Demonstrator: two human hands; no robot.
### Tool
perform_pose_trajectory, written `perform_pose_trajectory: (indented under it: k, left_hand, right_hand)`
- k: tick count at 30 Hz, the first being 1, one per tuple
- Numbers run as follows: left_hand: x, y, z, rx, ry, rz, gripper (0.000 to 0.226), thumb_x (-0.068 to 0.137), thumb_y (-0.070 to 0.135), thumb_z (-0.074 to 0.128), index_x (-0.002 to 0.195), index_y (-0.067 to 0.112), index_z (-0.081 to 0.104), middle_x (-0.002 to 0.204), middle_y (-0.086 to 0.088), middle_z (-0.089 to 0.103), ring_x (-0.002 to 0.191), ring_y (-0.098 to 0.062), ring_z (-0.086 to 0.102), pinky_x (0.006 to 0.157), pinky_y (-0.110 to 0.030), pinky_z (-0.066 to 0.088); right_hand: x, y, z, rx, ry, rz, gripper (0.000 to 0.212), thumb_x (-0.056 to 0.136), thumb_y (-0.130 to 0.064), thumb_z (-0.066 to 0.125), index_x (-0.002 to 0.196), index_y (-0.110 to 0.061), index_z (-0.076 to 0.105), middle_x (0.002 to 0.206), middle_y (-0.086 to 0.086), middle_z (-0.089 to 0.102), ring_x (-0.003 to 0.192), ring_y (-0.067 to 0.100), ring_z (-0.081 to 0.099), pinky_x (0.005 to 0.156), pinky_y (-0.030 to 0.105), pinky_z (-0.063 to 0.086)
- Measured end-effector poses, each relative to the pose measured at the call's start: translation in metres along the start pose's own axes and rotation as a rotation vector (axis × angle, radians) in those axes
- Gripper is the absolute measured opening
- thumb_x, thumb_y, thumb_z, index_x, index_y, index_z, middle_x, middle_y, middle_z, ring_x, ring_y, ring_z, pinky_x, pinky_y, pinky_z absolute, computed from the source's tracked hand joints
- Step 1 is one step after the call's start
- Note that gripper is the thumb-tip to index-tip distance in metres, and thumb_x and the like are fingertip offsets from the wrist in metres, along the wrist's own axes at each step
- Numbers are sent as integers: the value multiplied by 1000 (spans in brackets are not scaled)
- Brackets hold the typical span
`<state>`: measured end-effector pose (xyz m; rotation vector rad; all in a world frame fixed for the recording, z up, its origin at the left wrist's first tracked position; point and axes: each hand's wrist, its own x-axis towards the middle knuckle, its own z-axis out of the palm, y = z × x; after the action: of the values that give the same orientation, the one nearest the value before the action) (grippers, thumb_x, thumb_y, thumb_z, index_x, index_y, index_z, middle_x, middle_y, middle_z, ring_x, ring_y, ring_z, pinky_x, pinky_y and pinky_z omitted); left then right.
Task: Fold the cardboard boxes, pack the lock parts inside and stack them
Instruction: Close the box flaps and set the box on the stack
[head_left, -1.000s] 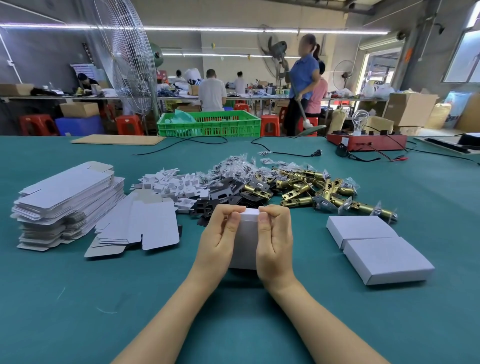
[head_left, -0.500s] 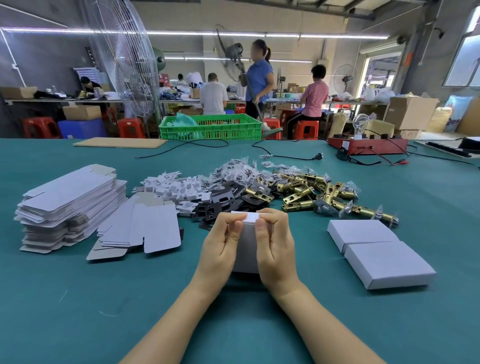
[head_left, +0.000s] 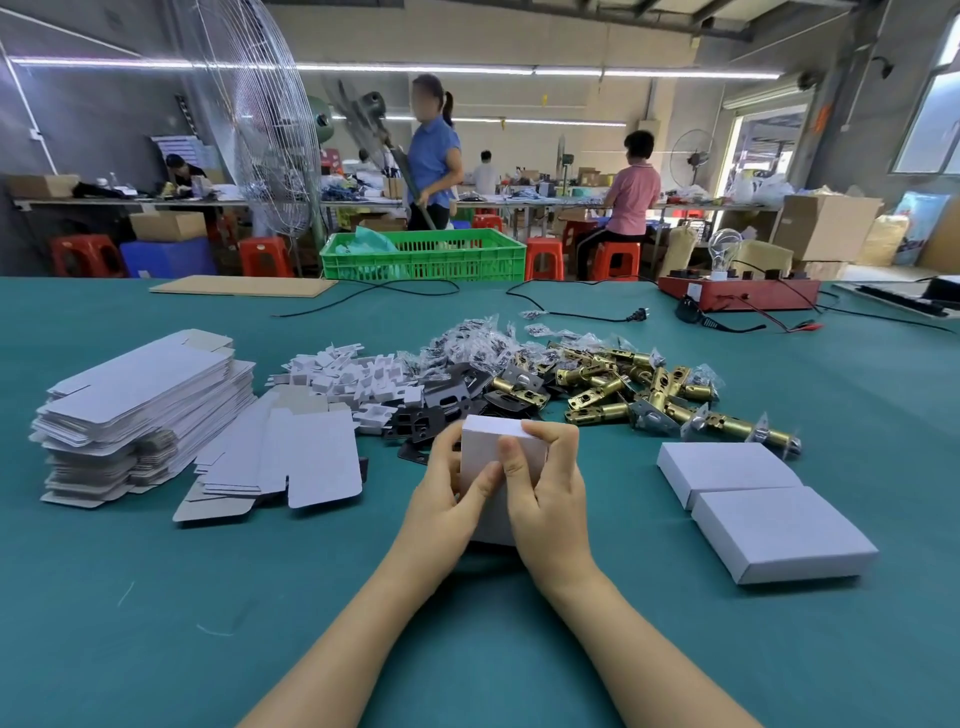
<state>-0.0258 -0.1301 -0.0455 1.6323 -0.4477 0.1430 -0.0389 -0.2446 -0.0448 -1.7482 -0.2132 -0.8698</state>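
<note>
While both hands are gripping the small white cardboard box (head_left: 501, 457) standing on end on the green-covered table (head_left: 519, 649), the left hand (head_left: 447, 493) is curling round its left side and the right hand (head_left: 550, 493) is pinching the top edge, thumb pressing on the near face. The box is sitting just in front of the heap of brass lock latches (head_left: 639, 389) and black strike plates (head_left: 452, 400), with two closed white boxes (head_left: 753, 499) lying to the right and the stack of flat white box blanks (head_left: 140, 400) lying to the left. Pressing too hard is likely risking a creased panel; a flap tucked crookedly could spring open, and the upright box could tip forward into the parts.
</note>
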Motion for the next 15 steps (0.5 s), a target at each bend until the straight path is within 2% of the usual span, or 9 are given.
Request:
perform_pose_trajectory:
  k: [2,4,7,9,12,14,15]
  left_hand:
    - [2,-4,-1,8,-78,-41,39,87,35,69,120,38,49,105,17,69,100,-1,65,79,-14,48]
    - [3,-6,-1,34,-137,-67,46,81,32,76,119,37,51,107,24,68,103,0,64,83,-17,50]
    - [3,-7,-1,108,-142,-71,47,73,40,73,116,36,52,111,17,67,105,-1,63,88,-23,52]
    - [2,-5,0,138,-133,-92,44,73,44,70,113,38,53,109,12,67,101,-3,64,88,-25,52]
    - [1,-3,0,117,-117,-147,39,73,45,66,110,42,53,101,6,69,88,-6,67,74,-21,52]
    - [1,-2,-1,68,-65,-203,30,78,43,66,106,41,55,97,-3,68,77,-12,67,62,-23,52]
    - [2,-2,-1,33,-23,-241,23,83,39,67,104,37,58,95,-9,67,71,-16,67,56,-27,53]
  right_hand:
    - [0,-1,1,10,26,25,12,92,-40,48,100,-40,39,98,-13,52,87,10,55,67,15,44]
    - [2,-2,0,24,64,57,12,93,-41,46,103,-42,40,102,-15,52,88,12,56,67,17,46]
    - [9,-3,-6,95,176,147,12,98,-34,48,103,-43,43,103,-24,54,89,-4,54,69,7,41]
    - [13,0,-10,139,222,265,7,99,-32,49,98,-39,47,96,-22,55,85,-6,52,70,7,40]
    - [21,5,-18,73,108,452,10,97,-36,53,90,-29,49,91,-8,56,81,13,54,66,25,42]
    - [25,9,-22,-118,-32,495,13,94,-38,55,91,-26,51,101,-1,51,83,13,54,64,24,38]
    - [26,10,-25,-256,-103,479,17,91,-40,57,97,-25,54,106,-1,47,89,13,53,68,24,39]
